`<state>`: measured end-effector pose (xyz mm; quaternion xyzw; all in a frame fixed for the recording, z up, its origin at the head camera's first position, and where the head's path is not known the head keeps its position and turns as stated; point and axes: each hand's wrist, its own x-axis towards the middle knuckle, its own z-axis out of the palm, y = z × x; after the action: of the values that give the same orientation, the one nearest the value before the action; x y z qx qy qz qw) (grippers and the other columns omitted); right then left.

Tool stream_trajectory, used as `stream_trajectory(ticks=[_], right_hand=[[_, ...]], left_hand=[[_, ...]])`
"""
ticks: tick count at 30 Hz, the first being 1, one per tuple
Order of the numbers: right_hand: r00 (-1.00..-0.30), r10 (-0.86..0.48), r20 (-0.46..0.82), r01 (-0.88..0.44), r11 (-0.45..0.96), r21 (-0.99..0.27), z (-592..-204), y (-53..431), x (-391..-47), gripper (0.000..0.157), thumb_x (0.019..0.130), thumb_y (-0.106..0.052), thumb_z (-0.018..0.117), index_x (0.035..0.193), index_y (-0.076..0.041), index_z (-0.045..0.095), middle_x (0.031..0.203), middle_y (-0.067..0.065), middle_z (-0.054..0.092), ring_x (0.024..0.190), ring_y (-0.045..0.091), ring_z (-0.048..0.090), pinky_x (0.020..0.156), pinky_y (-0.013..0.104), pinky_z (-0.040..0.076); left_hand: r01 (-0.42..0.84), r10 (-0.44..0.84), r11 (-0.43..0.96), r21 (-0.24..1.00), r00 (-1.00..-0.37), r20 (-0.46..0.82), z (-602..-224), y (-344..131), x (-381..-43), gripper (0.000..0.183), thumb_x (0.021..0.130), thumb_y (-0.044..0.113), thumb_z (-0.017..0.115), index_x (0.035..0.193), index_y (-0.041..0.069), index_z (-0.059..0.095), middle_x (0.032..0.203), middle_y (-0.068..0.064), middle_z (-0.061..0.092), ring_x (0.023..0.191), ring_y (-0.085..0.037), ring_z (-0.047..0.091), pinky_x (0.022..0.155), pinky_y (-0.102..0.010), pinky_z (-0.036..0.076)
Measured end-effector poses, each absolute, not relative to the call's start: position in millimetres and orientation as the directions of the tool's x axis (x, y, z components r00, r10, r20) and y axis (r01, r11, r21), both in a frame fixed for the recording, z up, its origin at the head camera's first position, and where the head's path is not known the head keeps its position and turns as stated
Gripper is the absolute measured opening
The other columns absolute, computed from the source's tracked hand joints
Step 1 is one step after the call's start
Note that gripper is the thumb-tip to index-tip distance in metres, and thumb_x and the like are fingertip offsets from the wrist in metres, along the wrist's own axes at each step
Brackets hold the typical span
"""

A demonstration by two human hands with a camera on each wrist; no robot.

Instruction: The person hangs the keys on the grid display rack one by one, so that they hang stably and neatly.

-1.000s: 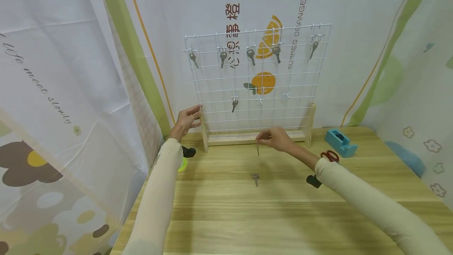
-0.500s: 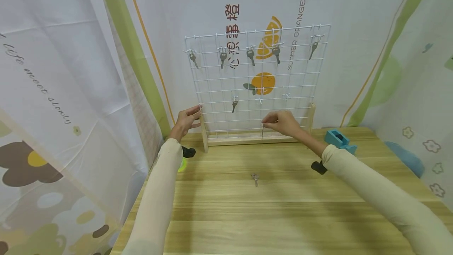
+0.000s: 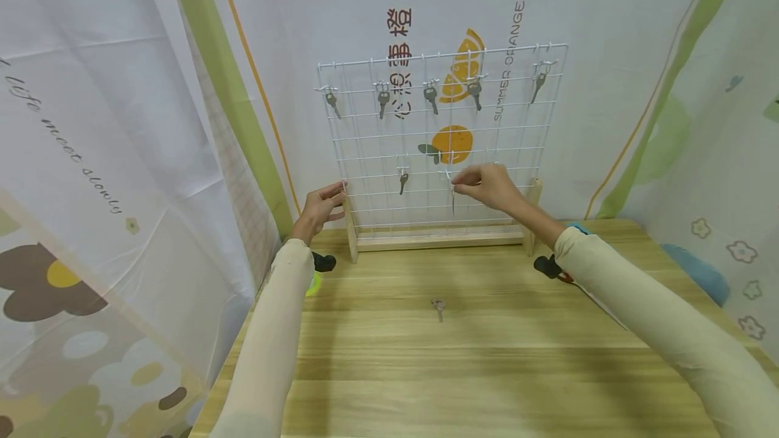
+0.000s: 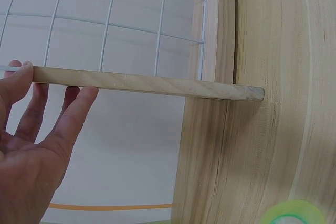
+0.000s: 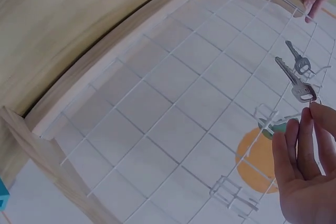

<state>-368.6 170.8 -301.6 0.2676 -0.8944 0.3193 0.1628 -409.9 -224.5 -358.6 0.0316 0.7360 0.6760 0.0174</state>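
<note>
My left hand (image 3: pixel 319 209) grips the left wooden post (image 4: pixel 147 83) of a white wire grid rack, thumb on one side and fingers on the other. My right hand (image 3: pixel 487 186) pinches a key (image 5: pixel 294 81) by its ring, blade hanging down, right beside a white hook (image 5: pixel 265 120) in the rack's lower row. To the left of it, another key (image 3: pixel 404 182) hangs in that row. Several more keys (image 3: pixel 431 96) hang along the upper row. One loose key (image 3: pixel 439 309) lies on the wooden table in front of the rack.
Past the right sleeve show red-handled scissors (image 3: pixel 566 278) and a bit of a teal tape dispenser (image 3: pixel 581 228), mostly hidden. A neon yellow-green ring (image 3: pixel 314 284) sits by the left sleeve. A printed curtain (image 3: pixel 274 12) hangs close behind the rack.
My right hand has lifted the key from low in front of the rack's base up to the lower hook row. The left hand keeps its place on the post.
</note>
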Motion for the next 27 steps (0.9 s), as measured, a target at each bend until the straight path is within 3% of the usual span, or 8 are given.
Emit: stream_trajectory(ticks=[8, 14, 19, 25, 27], right_hand=[[-0.811, -0.344, 0.473, -0.562, 0.68, -0.471, -293.1, 165.3, -375.4, 0.016, 0.097, -0.012, 0.076, 0.108, -0.001, 0.08, 0.099, 0.014, 0.079, 0.09, 0.032, 0.076, 0.071, 0.034, 0.059], [-0.821, -0.333, 0.463, -0.546, 0.693, -0.471, -293.2, 164.0, -380.4, 0.016, 0.097, -0.011, 0.075, 0.109, -0.001, 0.08, 0.101, 0.016, 0.079, 0.09, 0.032, 0.075, 0.074, 0.04, 0.06], [-0.823, -0.322, 0.468, -0.539, 0.701, -0.466, -293.9, 163.3, -385.2, 0.016, 0.097, -0.01, 0.076, 0.109, 0.0, 0.08, 0.1, 0.017, 0.079, 0.087, 0.032, 0.075, 0.069, 0.036, 0.058], [-0.825, -0.304, 0.476, -0.531, 0.703, -0.473, -295.5, 160.7, -392.7, 0.016, 0.096, -0.01, 0.076, 0.107, 0.001, 0.079, 0.099, 0.018, 0.078, 0.086, 0.034, 0.076, 0.076, 0.046, 0.061], [-0.823, -0.298, 0.483, -0.531, 0.705, -0.471, -296.3, 160.0, -396.4, 0.015, 0.096, -0.009, 0.076, 0.107, 0.001, 0.079, 0.098, 0.018, 0.078, 0.086, 0.034, 0.076, 0.074, 0.043, 0.061]], left_hand=[[-0.017, 0.086, 0.061, 0.998, -0.996, -0.022, -345.4, -221.7, -398.3, 0.047, 0.109, 0.007, 0.053, 0.156, 0.009, 0.048, 0.164, -0.015, 0.039, 0.146, -0.037, 0.043, 0.115, -0.053, 0.045], [-0.008, 0.083, 0.077, 0.997, -0.996, -0.014, -348.9, -222.5, -400.8, 0.046, 0.11, 0.009, 0.054, 0.156, 0.011, 0.049, 0.163, -0.013, 0.04, 0.146, -0.035, 0.044, 0.112, -0.051, 0.049], [0.016, 0.064, 0.094, 0.995, -0.998, 0.01, -358.3, -225.1, -410.1, 0.045, 0.11, 0.012, 0.055, 0.155, 0.014, 0.052, 0.162, -0.011, 0.042, 0.144, -0.034, 0.047, 0.109, -0.048, 0.052], [0.014, 0.061, 0.099, 0.995, -0.998, 0.008, -357.9, -224.5, -410.5, 0.045, 0.11, 0.012, 0.055, 0.155, 0.014, 0.052, 0.162, -0.011, 0.043, 0.143, -0.033, 0.048, 0.109, -0.048, 0.052], [0.013, 0.061, 0.098, 0.995, -0.998, 0.007, -357.5, -224.2, -410.3, 0.045, 0.11, 0.012, 0.055, 0.155, 0.014, 0.052, 0.162, -0.012, 0.043, 0.143, -0.033, 0.048, 0.109, -0.048, 0.052]])
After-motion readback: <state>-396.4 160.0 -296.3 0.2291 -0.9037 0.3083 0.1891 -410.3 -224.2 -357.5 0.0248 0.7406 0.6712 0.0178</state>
